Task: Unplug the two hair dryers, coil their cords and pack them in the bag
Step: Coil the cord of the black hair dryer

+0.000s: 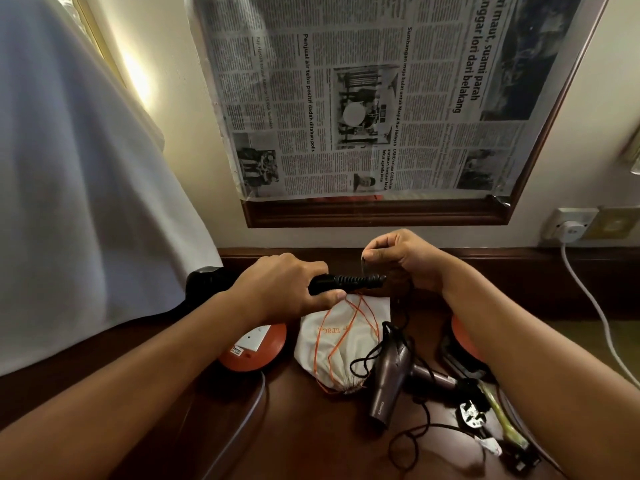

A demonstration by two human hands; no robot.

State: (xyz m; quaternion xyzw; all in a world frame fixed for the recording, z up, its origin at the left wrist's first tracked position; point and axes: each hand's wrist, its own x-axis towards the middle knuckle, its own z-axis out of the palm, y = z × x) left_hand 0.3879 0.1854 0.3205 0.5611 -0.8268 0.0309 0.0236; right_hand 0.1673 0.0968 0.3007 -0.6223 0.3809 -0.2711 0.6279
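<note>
Nearest, below the right forearm: a black plug lying on the dark wooden table, pins up, with a loose black cord looping toward it. Just beside that, a pale green strip of something unclear. Under the gap between both forearms, a purple-grey hair dryer resting on its side, nozzle toward the viewer, small lettering near the nozzle too small to read. Touching it on the left-hand side, a white drawstring bag with orange cords and faint orange print, seen upside down and not legible. Beneath the left wrist, an orange round disc carrying a white socket plate and a small label, wording not legible; a second orange disc partly hidden under the right wrist.

Above the bag, held off the table: the left hand, fingers curled round the black handle end of a second hair dryer, ribbed cord sleeve pointing toward the right hand. Right hand with fingers closed, pinching something thin and dark at the fingertips, apparently that dryer's cord; not sharp enough to be sure.

Beyond the right hand, on the wall: a white wall plug seated in a socket, white cable hanging down. Beyond both hands, a newspaper covering a wood-framed panel, headlines turned sideways: "suami parah", "lori dari belakang", "Penjual air tebu positif dadah ditahan polis". Far left, a white cloth draped down.
</note>
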